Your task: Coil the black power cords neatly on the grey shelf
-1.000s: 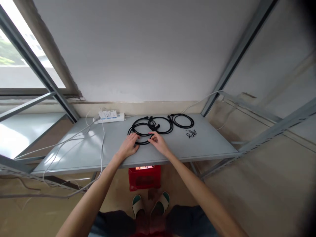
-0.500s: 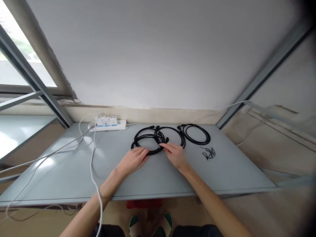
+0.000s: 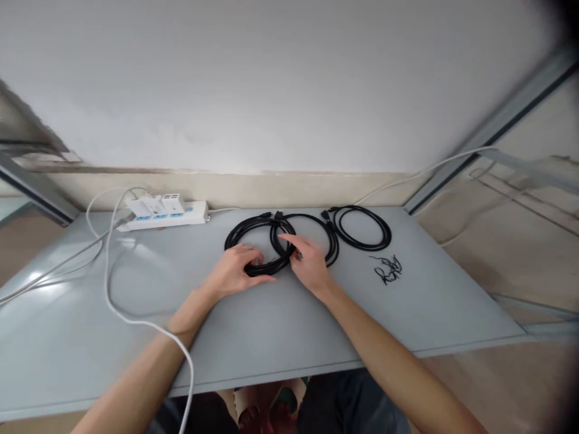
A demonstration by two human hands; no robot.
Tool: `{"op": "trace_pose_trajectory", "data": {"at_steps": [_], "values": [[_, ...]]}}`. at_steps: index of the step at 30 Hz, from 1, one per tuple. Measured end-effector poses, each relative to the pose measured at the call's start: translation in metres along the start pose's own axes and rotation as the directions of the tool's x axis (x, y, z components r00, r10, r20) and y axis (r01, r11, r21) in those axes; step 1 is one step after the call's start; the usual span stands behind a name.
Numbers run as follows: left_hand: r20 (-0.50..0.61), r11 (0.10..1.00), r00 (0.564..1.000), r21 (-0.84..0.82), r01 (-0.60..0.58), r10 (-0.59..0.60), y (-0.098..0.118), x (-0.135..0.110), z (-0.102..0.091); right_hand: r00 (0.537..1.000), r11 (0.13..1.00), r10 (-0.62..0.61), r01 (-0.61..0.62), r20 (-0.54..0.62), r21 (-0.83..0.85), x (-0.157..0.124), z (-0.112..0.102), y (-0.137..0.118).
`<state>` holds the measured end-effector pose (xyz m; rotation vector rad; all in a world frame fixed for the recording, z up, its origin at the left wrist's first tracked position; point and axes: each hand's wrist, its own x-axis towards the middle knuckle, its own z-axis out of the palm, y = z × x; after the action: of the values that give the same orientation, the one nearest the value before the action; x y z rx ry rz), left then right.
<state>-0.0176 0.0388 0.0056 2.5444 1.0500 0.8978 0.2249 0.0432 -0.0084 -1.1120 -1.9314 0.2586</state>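
Observation:
A coiled black cable [image 3: 277,265] lies on the grey tabletop between my hands. My left hand [image 3: 235,268] is at its lower left, with the fingers curled over the strands inside the loop and the thumb stretched along the near side. At the coil's right side my right hand [image 3: 310,262] has its forefinger and thumb around the strands. A second black cable coil [image 3: 333,241] lies partly under the first and behind my right hand. Farther right rests a third black cable coil [image 3: 384,232], apart from both hands.
Several short black ties [image 3: 386,270] lie in a loose heap on the right of the tabletop [image 3: 280,325]. A white power strip [image 3: 194,214] with plugs stands at the back left. Its white cord [image 3: 136,321] crosses over my left forearm. Metal posts [image 3: 446,172] flank the table.
The left coil's strands have been gathered into a rounder loop, and the connector end near my right hand no longer sticks out. My left thumb has spread. The view has tilted down and right.

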Motion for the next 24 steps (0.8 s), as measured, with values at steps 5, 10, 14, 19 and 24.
{"op": "trace_pose_trajectory", "data": {"at_steps": [5, 10, 14, 19, 24], "values": [[-0.011, 0.997, 1.000, 0.080, -0.024, 0.025, -0.006, 0.001, -0.002, 0.999, 1.000, 0.013, -0.014, -0.044, -0.015, 0.006, -0.001, 0.003], [-0.057, 0.990, 0.997, 0.132, 0.049, -0.042, -0.003, 0.002, -0.005, 0.993, 0.999, -0.049, 0.050, -0.104, 0.005, 0.005, 0.001, -0.004], [-0.061, 0.980, 0.997, 0.189, 0.057, -0.047, 0.003, 0.002, -0.005, 0.978, 0.988, -0.154, 0.156, -0.141, 0.004, -0.002, 0.005, -0.027], [0.022, 0.957, 0.998, 0.285, -0.059, 0.055, 0.008, 0.000, 0.005, 0.966, 0.966, -0.254, 0.251, -0.045, -0.068, -0.006, 0.011, -0.043], [0.110, 0.946, 0.986, 0.288, -0.149, 0.122, 0.005, 0.001, 0.009, 0.943, 0.950, -0.308, 0.312, 0.123, -0.012, -0.001, 0.015, -0.033]]}}
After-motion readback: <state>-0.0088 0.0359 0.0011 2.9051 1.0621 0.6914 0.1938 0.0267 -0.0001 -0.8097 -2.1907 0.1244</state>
